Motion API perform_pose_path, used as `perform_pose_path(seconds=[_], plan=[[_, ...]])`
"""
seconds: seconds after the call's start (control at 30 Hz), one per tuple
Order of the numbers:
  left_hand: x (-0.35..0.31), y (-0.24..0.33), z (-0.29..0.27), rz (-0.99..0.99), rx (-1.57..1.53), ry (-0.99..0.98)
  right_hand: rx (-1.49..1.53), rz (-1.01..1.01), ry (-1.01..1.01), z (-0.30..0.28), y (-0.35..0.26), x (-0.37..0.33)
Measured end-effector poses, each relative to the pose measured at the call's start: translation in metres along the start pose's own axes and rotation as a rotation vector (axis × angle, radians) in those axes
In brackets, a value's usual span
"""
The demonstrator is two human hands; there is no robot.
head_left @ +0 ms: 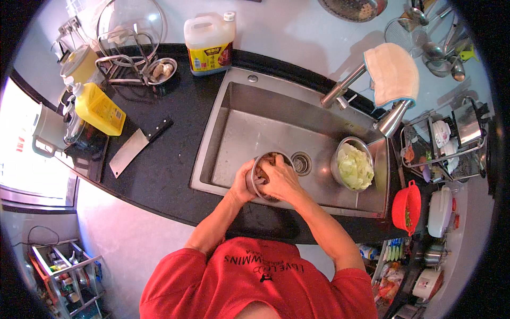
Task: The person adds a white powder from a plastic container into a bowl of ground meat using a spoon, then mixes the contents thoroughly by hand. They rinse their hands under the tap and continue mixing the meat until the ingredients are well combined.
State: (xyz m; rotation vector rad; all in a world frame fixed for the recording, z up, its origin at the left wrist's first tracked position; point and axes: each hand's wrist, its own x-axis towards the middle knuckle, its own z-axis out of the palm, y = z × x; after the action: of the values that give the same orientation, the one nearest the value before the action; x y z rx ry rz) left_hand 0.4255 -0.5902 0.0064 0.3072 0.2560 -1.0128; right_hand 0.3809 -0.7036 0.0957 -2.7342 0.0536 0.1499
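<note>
One yellow jug (101, 109) at ten o'clock from the steel bowl (255, 187) in hand; then, at nine, a cleaver (130, 152), flat on the black counter (159, 181), handle toward the sink (249, 135). At eleven, behind the sink, a white-capped plastic jug (210, 48). Next rightward, the left hand (242, 183), fingers curled round the outer wall at the bowl's nine-o'clock side. Brown pieces (260, 173) inside the bowl, over the near part of the sink; cannot tell whether supported from below. From four o'clock, the right hand (281, 181), dipped inside, fingertips hidden; cannot tell whether apart or clamped on a piece. Looks like working through the pieces by hand, whether stirring, rubbing or picking hard to say. Seems to call next for a steady left hold, with right fingers clear of the rim before any tilting. At two o'clock, just beside, the drain (302, 164); at three, a second bowl (334, 167) of pale green leaves (355, 165), untouched. Beyond the sink, past three, a red basket (399, 208).
</note>
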Motion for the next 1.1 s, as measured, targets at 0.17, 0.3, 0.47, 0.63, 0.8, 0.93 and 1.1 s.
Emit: perform_pose_path(seconds=[0.17,0.3,0.47,0.63,0.8,0.93,1.1], plan=[[0.019,0.002,-0.016,-0.006,-0.012,-0.042,0.175,-0.225,0.024,0.029,0.021,0.011],[0.023,0.004,-0.031,-0.037,-0.037,-0.128,0.039,-0.374,0.036,0.0,0.027,0.004],[0.007,0.011,-0.002,-0.084,-0.132,-0.123,-0.214,-0.461,0.021,-0.031,0.032,-0.008],[0.013,0.004,-0.009,-0.082,-0.103,-0.102,-0.232,-0.462,-0.047,0.0,0.028,-0.003],[0.013,0.005,-0.008,-0.07,-0.084,-0.01,-0.099,-0.331,0.004,0.017,0.014,0.005],[0.013,0.009,-0.001,-0.06,-0.152,0.024,0.002,0.05,0.055,0.035,0.01,0.03],[0.009,0.01,0.0,-0.016,-0.024,0.035,0.122,0.097,0.16,0.029,0.016,0.038]])
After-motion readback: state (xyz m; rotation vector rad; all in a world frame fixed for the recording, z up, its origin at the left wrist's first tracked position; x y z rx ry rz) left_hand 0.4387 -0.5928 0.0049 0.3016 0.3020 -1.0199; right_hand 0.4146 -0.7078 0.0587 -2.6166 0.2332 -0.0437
